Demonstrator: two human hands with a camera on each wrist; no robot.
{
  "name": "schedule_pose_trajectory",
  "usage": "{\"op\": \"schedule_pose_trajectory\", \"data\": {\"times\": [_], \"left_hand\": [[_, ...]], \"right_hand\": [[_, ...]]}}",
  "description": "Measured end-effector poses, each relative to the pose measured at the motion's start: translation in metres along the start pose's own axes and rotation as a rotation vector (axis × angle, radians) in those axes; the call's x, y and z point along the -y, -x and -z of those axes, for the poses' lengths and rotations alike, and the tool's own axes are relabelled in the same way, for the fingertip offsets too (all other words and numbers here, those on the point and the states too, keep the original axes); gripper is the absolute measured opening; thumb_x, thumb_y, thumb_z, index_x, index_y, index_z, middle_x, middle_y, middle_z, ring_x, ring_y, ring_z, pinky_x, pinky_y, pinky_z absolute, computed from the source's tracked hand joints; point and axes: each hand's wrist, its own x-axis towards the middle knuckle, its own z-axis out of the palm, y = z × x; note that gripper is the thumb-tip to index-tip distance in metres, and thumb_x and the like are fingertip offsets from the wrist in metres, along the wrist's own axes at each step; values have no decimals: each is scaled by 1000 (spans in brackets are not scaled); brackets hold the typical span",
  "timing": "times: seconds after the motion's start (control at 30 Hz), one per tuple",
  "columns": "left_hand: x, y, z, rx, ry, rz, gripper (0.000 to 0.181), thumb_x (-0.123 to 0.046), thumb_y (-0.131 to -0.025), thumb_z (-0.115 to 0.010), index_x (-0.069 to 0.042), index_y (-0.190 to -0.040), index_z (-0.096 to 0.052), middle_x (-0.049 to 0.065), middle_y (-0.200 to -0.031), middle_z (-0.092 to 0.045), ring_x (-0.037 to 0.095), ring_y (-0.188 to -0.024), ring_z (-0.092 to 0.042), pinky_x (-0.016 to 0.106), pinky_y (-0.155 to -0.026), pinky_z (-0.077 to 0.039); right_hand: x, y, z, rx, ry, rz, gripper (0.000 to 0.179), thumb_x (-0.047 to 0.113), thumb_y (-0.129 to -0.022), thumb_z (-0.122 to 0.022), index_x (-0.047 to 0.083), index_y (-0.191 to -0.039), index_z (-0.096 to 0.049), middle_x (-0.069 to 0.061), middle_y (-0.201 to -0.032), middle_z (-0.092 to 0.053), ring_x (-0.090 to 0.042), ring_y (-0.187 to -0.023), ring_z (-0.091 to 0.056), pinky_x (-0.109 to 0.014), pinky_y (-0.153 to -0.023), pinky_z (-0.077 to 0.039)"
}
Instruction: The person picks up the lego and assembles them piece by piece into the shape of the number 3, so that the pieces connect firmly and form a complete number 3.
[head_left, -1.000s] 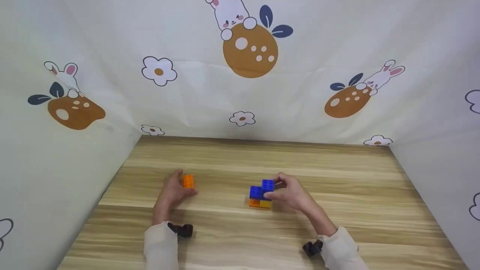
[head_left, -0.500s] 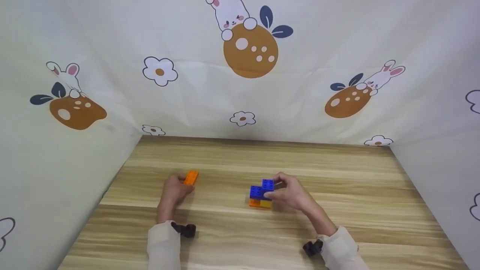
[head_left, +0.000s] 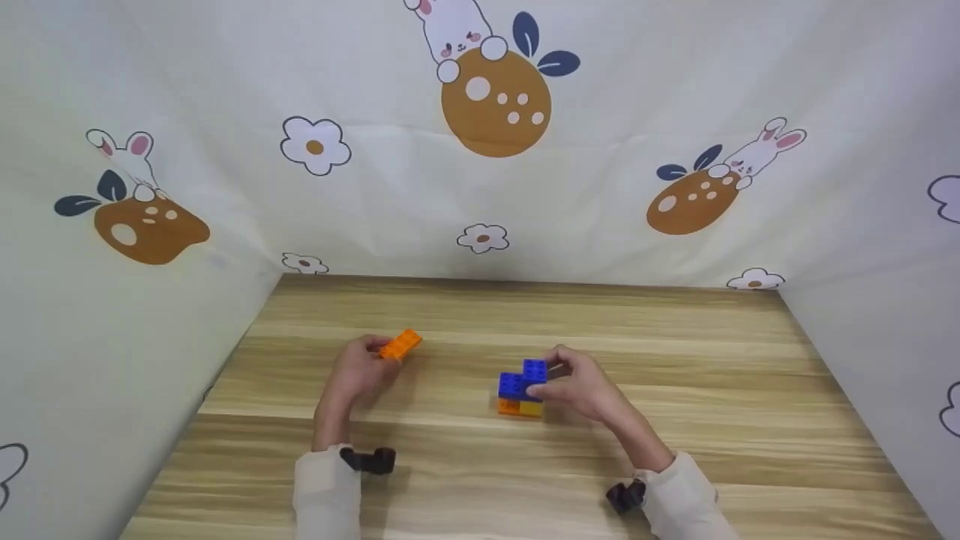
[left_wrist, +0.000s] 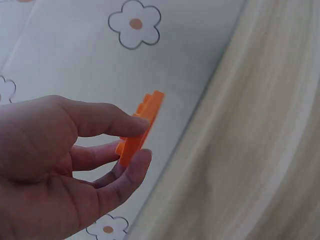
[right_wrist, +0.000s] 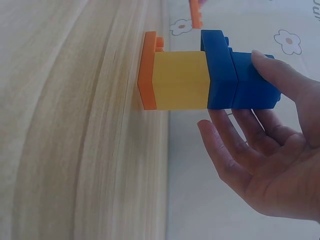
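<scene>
On the table (head_left: 450,457) lies a base plate (right_wrist: 147,75), bearing a middle block (right_wrist: 180,82) at its right end, then a long brick (right_wrist: 221,75), then a top brick (right_wrist: 248,87), held by the right grip (head_left: 589,386) from the right. Leftward and farther back, the left grip (head_left: 358,371) holds a loose brick (head_left: 401,344). A cloth (head_left: 390,202) hangs behind.

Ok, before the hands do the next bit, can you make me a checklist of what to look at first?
1. Left hand has the loose orange brick: ok, pinched between thumb and fingers.
2. That brick is off the table: ok, there's a gap.
3. Right hand holds the stack: ok, by its top blue brick.
4. Stack stands upright: ok.
5. Loose brick is over the stack: not ok, it's off to the left.
6. Stacked bricks are pushed tight together: cannot tell.
</scene>
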Motion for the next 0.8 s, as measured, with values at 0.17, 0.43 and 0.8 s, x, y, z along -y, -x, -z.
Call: {"op": "schedule_pose_trajectory", "data": {"times": [0.17, 0.43, 0.8], "left_hand": [[-14, 5, -4, 13, 8, -39, 48, -10, -89, -68, 0, -134, -59, 22, -128, -62, 27, -108, -61, 34, -91, -53], [-29, 10, -10, 75, 115, -98, 43, -6, -88, -70, -6, -131, -65, 18, -123, -67, 20, -98, -64, 37, -88, -56], [-44, 20, -15, 180, 355, -216, 47, -3, -90, -70, -4, -136, -61, 27, -125, -66, 16, -81, -70, 42, -79, -61]], "right_hand": [[-1, 0, 0, -2, 0, 3, 38, 15, -82, -83, 0, -110, -62, -21, -114, -68, -29, -107, -67, -36, -85, -59], [-1, 1, 0, -2, 7, 6, 39, 14, -82, -83, 0, -111, -61, -21, -115, -68, -28, -106, -68, -35, -84, -60], [-1, 1, 1, 5, 2, 14, 39, 15, -82, -83, 0, -110, -61, -21, -115, -68, -27, -106, -68, -35, -83, -60]]}}
